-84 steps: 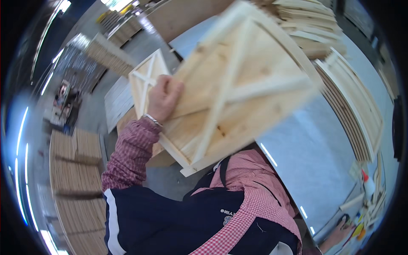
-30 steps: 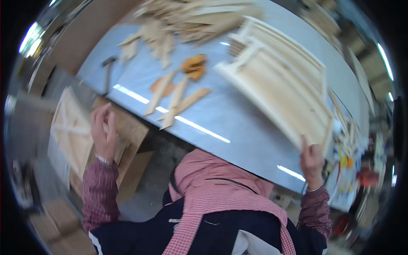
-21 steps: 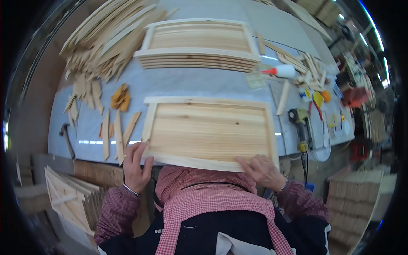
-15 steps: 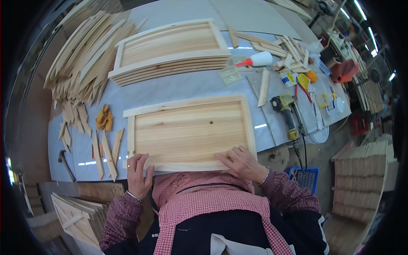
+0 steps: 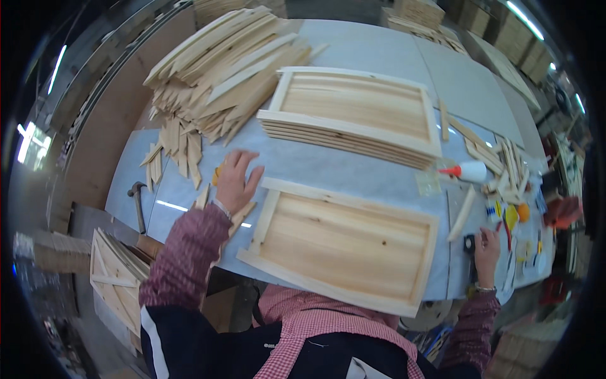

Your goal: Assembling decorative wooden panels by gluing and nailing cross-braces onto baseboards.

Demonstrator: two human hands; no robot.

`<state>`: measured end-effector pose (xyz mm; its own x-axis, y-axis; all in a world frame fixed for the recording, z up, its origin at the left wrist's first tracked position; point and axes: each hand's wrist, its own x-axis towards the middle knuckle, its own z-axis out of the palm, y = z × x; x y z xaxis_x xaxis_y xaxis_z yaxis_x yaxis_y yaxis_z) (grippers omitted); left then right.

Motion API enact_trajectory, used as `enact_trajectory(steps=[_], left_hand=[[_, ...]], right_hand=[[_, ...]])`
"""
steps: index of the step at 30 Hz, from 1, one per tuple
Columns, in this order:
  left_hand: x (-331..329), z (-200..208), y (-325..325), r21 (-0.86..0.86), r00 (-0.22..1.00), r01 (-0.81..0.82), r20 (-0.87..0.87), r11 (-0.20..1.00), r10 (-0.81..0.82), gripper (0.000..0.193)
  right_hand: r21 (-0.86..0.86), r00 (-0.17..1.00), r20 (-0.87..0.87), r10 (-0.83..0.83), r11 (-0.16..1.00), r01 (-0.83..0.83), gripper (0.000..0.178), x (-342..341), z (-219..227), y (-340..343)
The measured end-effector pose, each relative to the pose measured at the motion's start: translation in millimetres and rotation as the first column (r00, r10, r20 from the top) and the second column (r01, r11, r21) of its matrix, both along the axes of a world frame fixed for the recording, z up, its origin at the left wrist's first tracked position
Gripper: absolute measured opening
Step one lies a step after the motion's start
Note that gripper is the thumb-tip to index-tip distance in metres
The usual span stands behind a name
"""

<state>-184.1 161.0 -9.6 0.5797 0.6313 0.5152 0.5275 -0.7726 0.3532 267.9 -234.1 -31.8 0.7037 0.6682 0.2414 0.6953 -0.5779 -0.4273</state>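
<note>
A pale wooden framed panel (image 5: 341, 243) lies on the table in front of me, turned at a slant, its near edge by my apron. My left hand (image 5: 235, 183) is raised past the panel's left end with fingers apart and nothing in them. Below and beside it are a mostly covered yellow-orange glove (image 5: 216, 176) and some wood strips (image 5: 240, 218). To the panel's right, my right hand (image 5: 486, 256) is closed over the body of a nail gun (image 5: 469, 244). The hand hides most of that tool; only its dark head and a bit of the handle end show.
Behind the panel stands a stack of similar panels (image 5: 353, 95). A big heap of wood strips (image 5: 221, 69) fills the back left, with a hammer (image 5: 137, 205) nearer. A white glue bottle (image 5: 470, 171), offcuts (image 5: 508, 167) and red-handled pliers (image 5: 507, 235) lie at the right.
Both hands have left the panel's near edge: the left went up and left toward the glove, the right went right onto the nail gun. The view has swung, and the panel sits more slanted.
</note>
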Motion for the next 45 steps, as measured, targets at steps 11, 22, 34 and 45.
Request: enact_trajectory(steps=[11, 22, 34, 45], left_hand=[[38, 15, 218, 0.435, 0.831, -0.338, -0.279, 0.835, 0.482, 0.027], [55, 5, 263, 0.569, 0.738, -0.201, -0.448, 0.797, 0.506, 0.030], [17, 34, 251, 0.619, 0.679, -0.232, -0.449, 0.750, 0.581, 0.024], [-88, 49, 101, 0.309, 0.903, -0.375, -0.090, 0.874, 0.419, 0.033]], right_hand=[[-0.197, 0.926, 0.364, 0.094, 0.980, -0.022, 0.035, 77, -26, 39], [-0.225, 0.994, -0.018, -0.108, 0.969, 0.102, 0.042, 92, -24, 56], [-0.325, 0.911, 0.357, 0.206, 0.942, -0.085, 0.079, 130, -22, 121], [-0.506, 0.882, 0.337, 0.329, 0.853, -0.125, 0.076, 149, -22, 146]])
